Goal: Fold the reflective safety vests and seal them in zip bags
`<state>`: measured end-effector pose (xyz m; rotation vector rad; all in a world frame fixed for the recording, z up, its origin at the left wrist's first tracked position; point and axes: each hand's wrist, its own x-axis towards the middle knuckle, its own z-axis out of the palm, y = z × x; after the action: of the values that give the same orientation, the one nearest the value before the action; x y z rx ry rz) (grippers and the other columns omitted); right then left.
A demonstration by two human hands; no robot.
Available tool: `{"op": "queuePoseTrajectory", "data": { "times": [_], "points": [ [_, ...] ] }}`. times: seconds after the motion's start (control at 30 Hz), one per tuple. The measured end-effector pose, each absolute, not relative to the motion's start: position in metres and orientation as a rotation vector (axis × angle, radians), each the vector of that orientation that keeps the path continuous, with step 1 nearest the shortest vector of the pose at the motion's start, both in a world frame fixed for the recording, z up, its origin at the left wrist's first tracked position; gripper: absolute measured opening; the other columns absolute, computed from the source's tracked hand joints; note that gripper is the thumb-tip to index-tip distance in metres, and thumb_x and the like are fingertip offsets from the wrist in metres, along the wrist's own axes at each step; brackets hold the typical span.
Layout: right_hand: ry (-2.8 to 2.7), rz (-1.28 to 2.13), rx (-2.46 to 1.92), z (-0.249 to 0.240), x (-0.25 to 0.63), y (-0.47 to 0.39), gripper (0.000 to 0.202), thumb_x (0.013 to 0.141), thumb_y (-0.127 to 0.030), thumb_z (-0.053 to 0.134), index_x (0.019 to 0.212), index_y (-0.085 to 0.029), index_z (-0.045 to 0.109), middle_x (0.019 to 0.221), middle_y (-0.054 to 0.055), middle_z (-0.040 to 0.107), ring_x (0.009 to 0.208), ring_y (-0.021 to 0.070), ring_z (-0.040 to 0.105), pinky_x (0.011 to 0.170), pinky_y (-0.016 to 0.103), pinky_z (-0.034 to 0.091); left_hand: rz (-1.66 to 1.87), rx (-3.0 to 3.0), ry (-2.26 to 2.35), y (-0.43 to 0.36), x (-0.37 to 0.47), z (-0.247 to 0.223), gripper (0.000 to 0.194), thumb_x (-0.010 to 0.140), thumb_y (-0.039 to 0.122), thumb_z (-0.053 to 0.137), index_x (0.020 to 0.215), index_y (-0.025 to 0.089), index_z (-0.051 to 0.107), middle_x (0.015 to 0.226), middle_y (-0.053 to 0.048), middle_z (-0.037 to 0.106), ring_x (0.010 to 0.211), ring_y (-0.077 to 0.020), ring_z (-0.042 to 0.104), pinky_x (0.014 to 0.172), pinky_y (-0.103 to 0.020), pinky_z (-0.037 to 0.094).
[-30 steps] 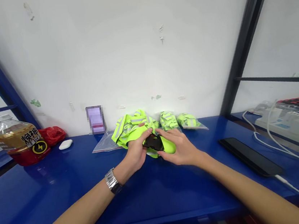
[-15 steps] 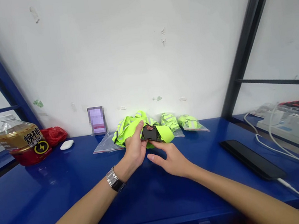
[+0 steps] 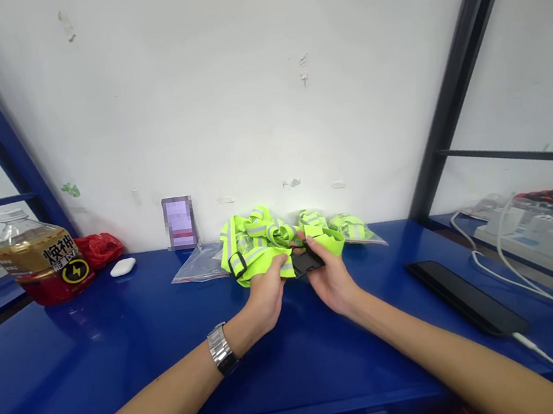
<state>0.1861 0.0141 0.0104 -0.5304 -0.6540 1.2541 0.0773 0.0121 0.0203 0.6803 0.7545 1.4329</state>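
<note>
A tangled fluorescent yellow-green reflective strap (image 3: 254, 233) with silver-grey stripes lies heaped at the middle of the desk's back. My left hand (image 3: 266, 297) is closed on a length of it, thumb on top, close to a black plastic slider (image 3: 238, 264). Between both hands sits a black plastic buckle (image 3: 308, 261). My right hand (image 3: 334, 279) grips this buckle at its right end, thumb over the top, with a loop of strap behind the fingers. The fingertips under the buckle are partly hidden.
Bagged strap bundles (image 3: 352, 226) and a flat clear zip bag (image 3: 197, 264) lie near the wall. A phone (image 3: 180, 223) leans there. Leftward are a white case (image 3: 123, 267), red plastic bag (image 3: 100, 250) and drink bottle (image 3: 41, 259). A black phone (image 3: 466, 294) charges at right.
The right hand, earlier below the buckle with thumb apart, now grips it. The left hand has shifted from the buckle onto the strap. The buckle has moved slightly right and the strap heap is more spread.
</note>
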Motion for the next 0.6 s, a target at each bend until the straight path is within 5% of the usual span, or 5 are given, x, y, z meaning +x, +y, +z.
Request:
{"op": "queuePoseTrajectory", "data": {
  "times": [0.1, 0.4, 0.6],
  "points": [
    [-0.683, 1.182, -0.561, 0.009, 0.187, 0.017, 0.036, 0.06, -0.021, 0.082, 0.094, -0.017, 0.068, 0.09, 0.004, 0.074, 0.085, 0.018, 0.067, 0.079, 0.03, 0.054, 1.481, 0.74, 0.773, 0.014, 0.077, 0.017, 0.03, 0.071, 0.007, 0.067, 0.099, 0.016, 0.065, 0.099, -0.003, 0.072, 0.097, -0.0173, 0.065, 0.098, -0.032, 0.047],
    [-0.706, 1.173, -0.532, 0.011, 0.179, 0.013, 0.032, 0.062, -0.023, 0.083, 0.091, -0.017, 0.069, 0.093, 0.003, 0.074, 0.092, 0.0202, 0.068, 0.089, 0.033, 0.053, 1.515, 1.163, 0.823, 0.03, 0.068, 0.002, 0.045, 0.071, 0.039, 0.077, 0.11, 0.019, 0.066, 0.121, -0.009, 0.066, 0.122, -0.0248, 0.054, 0.109, -0.038, 0.036],
    [-0.717, 1.226, -0.536, 0.018, 0.193, 0.013, 0.045, 0.055, -0.022, 0.087, 0.095, -0.018, 0.067, 0.087, 0.002, 0.073, 0.08, 0.0187, 0.068, 0.073, 0.031, 0.058, 1.464, 1.344, 1.002, 0.034, 0.067, -0.01, 0.043, 0.074, 0.043, 0.072, 0.109, 0.02, 0.063, 0.126, -0.01, 0.063, 0.126, -0.0261, 0.049, 0.107, -0.036, 0.035]
  ]
}}
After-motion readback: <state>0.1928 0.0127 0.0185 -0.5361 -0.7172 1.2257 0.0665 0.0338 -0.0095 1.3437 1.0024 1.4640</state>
